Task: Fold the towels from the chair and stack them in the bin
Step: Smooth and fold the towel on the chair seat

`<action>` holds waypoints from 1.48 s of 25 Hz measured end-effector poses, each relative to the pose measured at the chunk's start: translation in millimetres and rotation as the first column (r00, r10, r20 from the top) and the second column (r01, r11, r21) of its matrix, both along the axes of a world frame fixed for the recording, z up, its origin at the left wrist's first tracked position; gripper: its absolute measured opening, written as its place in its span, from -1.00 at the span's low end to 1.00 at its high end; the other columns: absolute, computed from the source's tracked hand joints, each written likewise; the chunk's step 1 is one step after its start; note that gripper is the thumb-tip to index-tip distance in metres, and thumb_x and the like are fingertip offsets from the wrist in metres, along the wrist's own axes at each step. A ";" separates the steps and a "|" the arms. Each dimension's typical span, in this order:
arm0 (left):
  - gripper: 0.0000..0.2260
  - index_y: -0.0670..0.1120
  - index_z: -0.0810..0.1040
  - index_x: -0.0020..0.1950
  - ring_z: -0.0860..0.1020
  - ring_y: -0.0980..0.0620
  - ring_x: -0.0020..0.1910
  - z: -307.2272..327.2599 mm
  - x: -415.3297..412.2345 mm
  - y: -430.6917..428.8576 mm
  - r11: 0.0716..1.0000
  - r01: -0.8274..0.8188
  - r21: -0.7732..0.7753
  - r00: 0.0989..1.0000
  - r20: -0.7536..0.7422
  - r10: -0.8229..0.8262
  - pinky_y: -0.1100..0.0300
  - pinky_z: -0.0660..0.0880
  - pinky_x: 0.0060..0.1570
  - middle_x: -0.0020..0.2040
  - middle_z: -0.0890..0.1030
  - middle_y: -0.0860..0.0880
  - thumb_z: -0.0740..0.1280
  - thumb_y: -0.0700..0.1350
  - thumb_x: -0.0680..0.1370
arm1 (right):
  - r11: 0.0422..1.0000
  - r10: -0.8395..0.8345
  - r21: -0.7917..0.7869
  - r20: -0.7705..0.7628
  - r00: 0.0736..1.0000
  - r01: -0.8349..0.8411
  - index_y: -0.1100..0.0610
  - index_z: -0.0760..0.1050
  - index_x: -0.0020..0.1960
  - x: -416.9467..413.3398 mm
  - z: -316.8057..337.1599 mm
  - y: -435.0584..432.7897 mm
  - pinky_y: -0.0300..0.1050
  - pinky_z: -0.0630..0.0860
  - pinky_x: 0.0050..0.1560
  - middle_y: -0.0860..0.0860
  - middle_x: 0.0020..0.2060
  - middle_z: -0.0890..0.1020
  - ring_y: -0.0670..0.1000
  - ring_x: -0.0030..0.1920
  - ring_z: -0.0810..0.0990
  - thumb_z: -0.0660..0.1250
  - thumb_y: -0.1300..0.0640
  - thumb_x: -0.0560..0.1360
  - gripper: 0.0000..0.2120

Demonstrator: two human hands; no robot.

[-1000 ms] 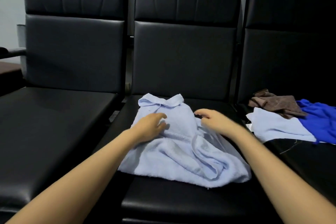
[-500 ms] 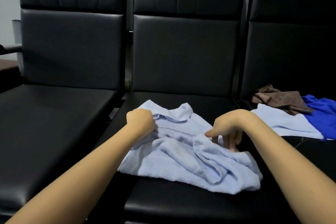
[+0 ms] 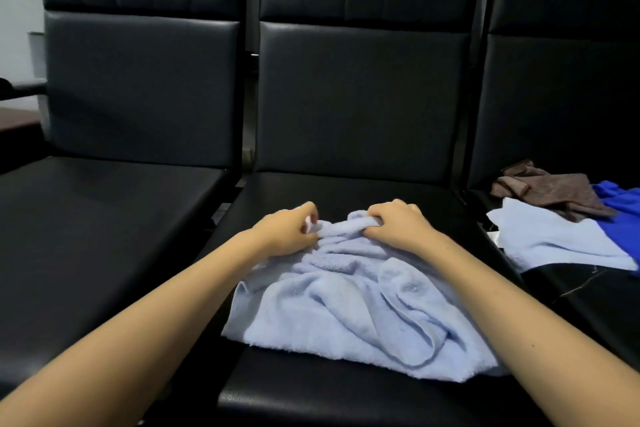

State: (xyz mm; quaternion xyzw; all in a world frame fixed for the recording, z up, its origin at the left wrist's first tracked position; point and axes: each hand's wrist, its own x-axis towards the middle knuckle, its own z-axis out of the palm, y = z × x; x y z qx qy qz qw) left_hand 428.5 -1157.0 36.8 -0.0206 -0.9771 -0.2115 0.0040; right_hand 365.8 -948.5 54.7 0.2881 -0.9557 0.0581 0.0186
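A crumpled light blue towel (image 3: 349, 305) lies bunched on the seat of the middle black chair (image 3: 363, 194). My left hand (image 3: 284, 230) pinches the towel's far edge at its left end. My right hand (image 3: 398, 225) grips the same far edge a little to the right, fingers curled over a rolled fold. Both hands sit close together at the far side of the towel. On the right chair lie more towels: a pale blue one (image 3: 550, 239), a brown one (image 3: 550, 192) and a bright blue one (image 3: 623, 215). No bin is in view.
A third black chair (image 3: 104, 211) stands on the left with a bare seat. A narrow gap separates each seat from its neighbour. An armrest and a brown surface (image 3: 17, 116) show at the far left edge.
Both hands moved to the towel's far edge and came closer together, now holding it. The towel has bunched up more toward me. The camera tilted down slightly.
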 end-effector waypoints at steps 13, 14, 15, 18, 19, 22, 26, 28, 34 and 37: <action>-0.88 -0.14 0.35 -0.19 0.44 -0.07 -0.22 25.7 -3.4 -17.0 0.933 -0.240 0.267 0.945 -0.154 0.288 0.11 0.35 -0.26 -0.24 0.48 -0.07 0.28 -0.14 0.43 | 0.720 -0.165 -0.669 0.094 0.982 0.186 0.12 0.52 -0.21 -22.9 26.3 52.1 -0.26 0.39 -0.23 0.02 -0.30 0.51 -0.01 -0.20 0.45 0.17 0.29 0.53 -0.78; -0.91 -0.14 0.36 -0.15 0.45 -0.09 -0.19 27.8 -3.7 -19.0 0.953 -0.233 0.195 0.944 -0.189 0.269 0.09 0.38 -0.22 -0.22 0.48 -0.07 0.26 -0.17 0.45 | 0.661 -0.139 -0.729 0.113 0.984 0.177 0.19 0.53 -0.13 -19.1 32.5 51.7 -0.33 0.37 -0.30 0.04 -0.28 0.51 -0.03 -0.24 0.43 0.14 0.32 0.54 -0.80; -0.91 -0.13 0.39 -0.07 0.48 -0.12 -0.14 29.9 -3.7 -21.1 0.970 -0.234 0.072 0.950 -0.198 0.244 0.07 0.42 -0.16 -0.17 0.49 -0.06 0.26 -0.19 0.46 | 0.617 -0.120 -0.763 0.153 0.981 0.194 0.22 0.52 -0.08 -17.1 34.5 53.1 -0.33 0.40 -0.33 0.07 -0.27 0.51 -0.03 -0.28 0.43 0.12 0.33 0.55 -0.79; -0.92 -0.08 0.46 -0.10 0.43 -0.13 -0.19 43.4 -5.9 -30.7 0.953 -0.170 -0.249 0.977 -0.165 0.131 0.10 0.40 -0.21 -0.19 0.47 -0.05 0.24 -0.23 0.45 | 0.599 -0.177 -0.735 0.265 0.948 0.318 0.18 0.47 -0.09 -14.8 34.8 62.7 -0.23 0.36 -0.52 0.08 -0.37 0.41 0.01 -0.44 0.34 0.10 0.26 0.57 -0.82; -0.94 -0.10 0.43 -0.22 0.38 -0.12 -0.24 51.0 -5.6 -35.1 0.949 -0.144 -0.280 0.982 -0.162 0.101 0.09 0.35 -0.26 -0.27 0.44 -0.07 0.23 -0.25 0.42 | 0.616 -0.203 -0.709 0.278 0.939 0.343 0.18 0.46 -0.12 -12.9 38.6 66.4 -0.28 0.27 -0.56 0.06 -0.41 0.35 0.00 -0.47 0.29 0.12 0.25 0.57 -0.83; -0.93 -0.11 0.50 -0.26 0.49 -0.19 -0.20 74.6 -10.0 -43.3 0.972 -0.177 -0.153 0.934 -0.338 0.116 0.00 0.43 -0.22 -0.24 0.54 -0.12 0.26 -0.25 0.40 | 0.443 -0.184 -0.790 0.383 0.905 0.424 0.17 0.39 -0.26 -21.8 55.9 66.3 -0.37 0.23 -0.63 0.07 -0.43 0.30 -0.04 -0.57 0.28 0.16 0.31 0.56 -0.77; -0.36 -0.01 0.19 0.50 0.37 -0.24 0.29 71.0 -36.0 -31.4 0.858 -0.507 -0.082 0.761 -0.510 0.401 -0.06 0.33 0.19 0.40 0.35 -0.18 0.37 -0.10 0.47 | 0.207 -0.189 -0.817 0.507 0.841 0.539 0.14 0.35 -0.08 -37.6 61.2 29.9 -0.29 0.42 -0.43 0.14 -0.18 0.41 0.01 -0.37 0.44 0.22 0.24 0.46 -0.93; -0.22 -0.02 0.02 0.54 0.22 -0.26 0.37 53.2 -40.5 -21.4 0.796 -0.562 -0.224 0.799 -0.396 0.453 -0.08 0.20 0.30 0.46 0.15 -0.26 0.41 -0.05 0.46 | 0.535 -0.348 -0.653 0.408 0.844 0.536 0.19 0.38 0.21 -37.3 52.0 12.7 -0.19 0.47 -0.15 0.19 0.08 0.46 0.16 -0.08 0.52 0.25 0.16 0.44 -0.65; -0.94 -0.07 0.59 -0.05 0.55 0.08 -0.07 52.7 -17.0 11.4 0.954 0.286 -0.091 0.958 0.058 -0.282 0.20 0.46 -0.04 -0.15 0.59 0.07 0.36 -0.16 0.50 | 0.986 0.120 0.005 0.661 0.740 -0.164 0.02 0.53 -0.10 14.0 67.2 4.2 -0.28 0.43 -0.12 -0.10 -0.22 0.55 -0.11 -0.17 0.50 0.31 0.24 0.52 -0.87; -0.79 0.06 0.58 0.13 0.51 0.23 -0.07 47.0 6.5 39.9 0.869 0.469 0.160 0.715 0.509 -0.479 0.30 0.43 0.09 -0.08 0.57 0.13 0.41 -0.08 0.49 | 0.884 -0.071 0.366 0.718 0.693 -0.289 -0.03 0.45 0.06 24.7 56.4 10.5 -0.27 0.45 -0.05 -0.05 -0.12 0.46 -0.09 -0.14 0.47 0.38 0.25 0.49 -0.75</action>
